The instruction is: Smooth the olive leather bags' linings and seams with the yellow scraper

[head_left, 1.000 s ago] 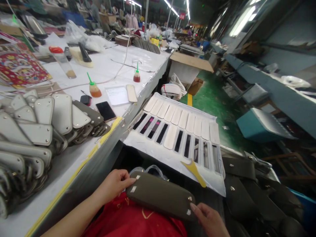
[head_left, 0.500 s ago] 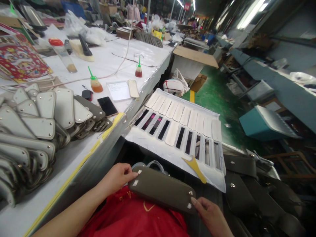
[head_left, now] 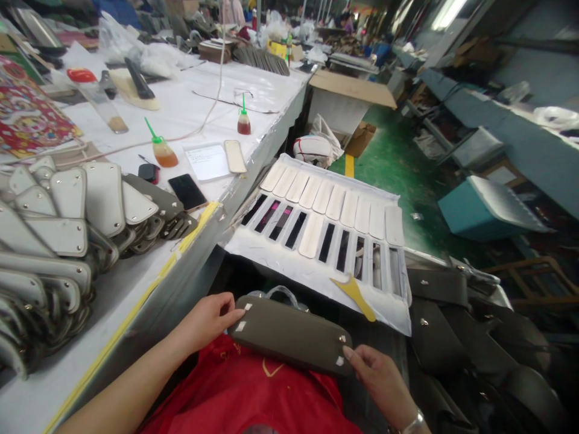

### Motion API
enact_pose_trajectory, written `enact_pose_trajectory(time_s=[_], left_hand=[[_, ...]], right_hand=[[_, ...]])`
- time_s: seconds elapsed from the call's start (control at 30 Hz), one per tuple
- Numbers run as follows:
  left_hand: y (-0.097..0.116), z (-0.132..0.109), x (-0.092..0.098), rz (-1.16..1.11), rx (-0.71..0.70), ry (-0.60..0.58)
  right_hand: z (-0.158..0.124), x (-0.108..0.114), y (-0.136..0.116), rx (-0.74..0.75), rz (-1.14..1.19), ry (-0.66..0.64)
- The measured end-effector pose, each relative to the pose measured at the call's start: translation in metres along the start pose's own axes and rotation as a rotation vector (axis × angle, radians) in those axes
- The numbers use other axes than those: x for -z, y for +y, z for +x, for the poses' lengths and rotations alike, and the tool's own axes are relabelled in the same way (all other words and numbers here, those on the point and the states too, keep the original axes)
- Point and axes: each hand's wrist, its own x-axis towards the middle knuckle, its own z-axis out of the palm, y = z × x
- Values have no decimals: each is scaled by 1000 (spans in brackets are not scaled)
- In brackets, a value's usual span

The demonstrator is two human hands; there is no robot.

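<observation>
Between my hands is a long, dark olive panel with rounded ends, held over my red apron. Small pale tabs or studs show near both of its ends. My left hand pinches the left end, thumb on top. At the right end, my right hand grips the edge beside the studs. Just beyond stands a white slotted tray; pale strips fill its back row, while most front slots show dark gaps. A yellow forked tool lies on the tray's near edge.
Many pale and dark panels are heaped on the white table to the left. Two green-tipped bottles, a phone and a notepad lie behind them. Dark panels are piled at right, near a teal bin.
The view has shifted slightly, so most things sit a little further left and higher. Both hands keep hold of the olive panel; a wristband now shows on my right wrist.
</observation>
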Motion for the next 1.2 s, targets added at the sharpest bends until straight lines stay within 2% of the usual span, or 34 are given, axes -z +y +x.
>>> enact_pose_trajectory(time_s=[0.13,0.27,0.4,0.57,0.73,0.83,1.03,1.2], left_hand=[[-4,-1,-3,-99,28,-9],[-8,-3,-4,-273,107,-135],[-4,-6,-3,-312,176,-213],[7,-6,-2,-208,288,-131],[15,-4,-1,-64,217,-8],[12,-4,-2,-107,178,25],[-1,-1,-6,-294,168,17],[1,-3,-7,-121,65,9]], right_hand=[[1,0,4,-1,19,-13],[2,1,10,15,36,-6],[2,0,14,24,-12,6],[4,-1,13,40,-58,15],[7,-1,9,6,-59,21],[7,-2,12,-4,-61,14],[10,-4,13,2,-97,-2],[4,-1,0,37,-109,81]])
